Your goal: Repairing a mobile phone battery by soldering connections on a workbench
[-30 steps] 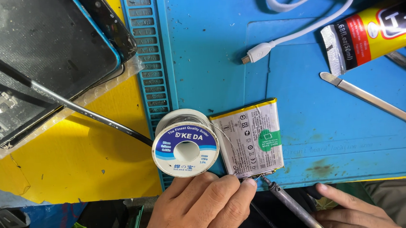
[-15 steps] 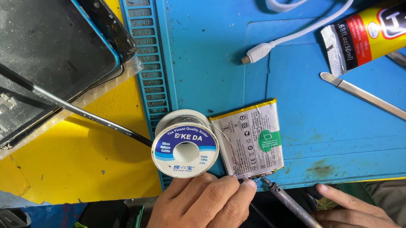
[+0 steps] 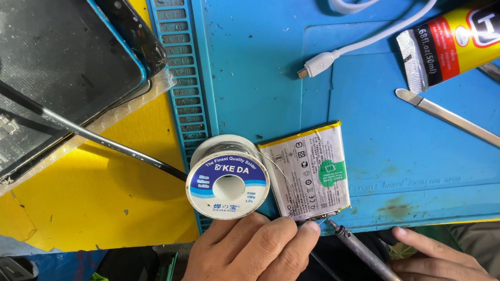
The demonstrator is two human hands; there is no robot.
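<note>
Battery (image 3: 310, 174) lies flat at the near edge of the blue mat (image 3: 374, 92), long axis running away from me, terminals at its near end. Left hand (image 3: 251, 256) sits right at that end, grip pressed together pinching the solder wire against the battery's near-left corner; spool (image 3: 227, 179) touches the battery's left side. Soldering iron (image 3: 358, 252) comes in from the near-right, tip just at the near edge. Right hand (image 3: 436, 256) is lower right; its grip is cut off, so I cannot tell. Left hand is nearer.
</note>
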